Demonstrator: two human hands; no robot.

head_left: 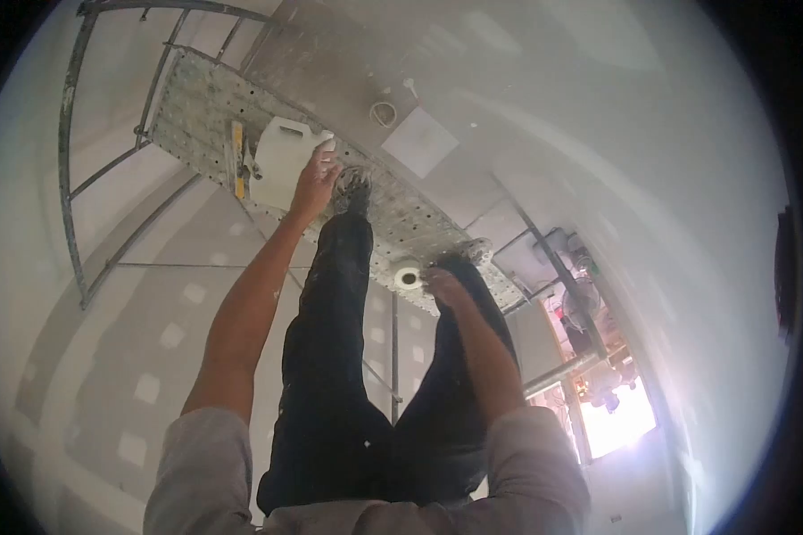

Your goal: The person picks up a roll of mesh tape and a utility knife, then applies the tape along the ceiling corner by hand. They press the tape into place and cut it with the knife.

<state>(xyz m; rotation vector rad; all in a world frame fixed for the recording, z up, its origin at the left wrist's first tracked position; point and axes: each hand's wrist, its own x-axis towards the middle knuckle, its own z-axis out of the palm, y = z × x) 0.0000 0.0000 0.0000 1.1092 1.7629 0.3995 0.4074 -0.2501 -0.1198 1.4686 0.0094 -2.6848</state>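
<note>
I am bent over, looking down past my dark, paint-flecked trousers to my shoes on a perforated metal scaffold platform. My left hand reaches down to a white plastic jug standing on the platform, with the fingers closed on its top by the cap. My right hand hangs low by my right shoe, its fingers curled right next to a white roll of tape lying flat on the platform. Whether that hand grips the roll is unclear.
A yellow tool lies on the platform beside the jug. A metal guard rail runs round the far end. Drywall with patched screw spots surrounds the scaffold. Far below at the right are a bright opening and scaffold poles.
</note>
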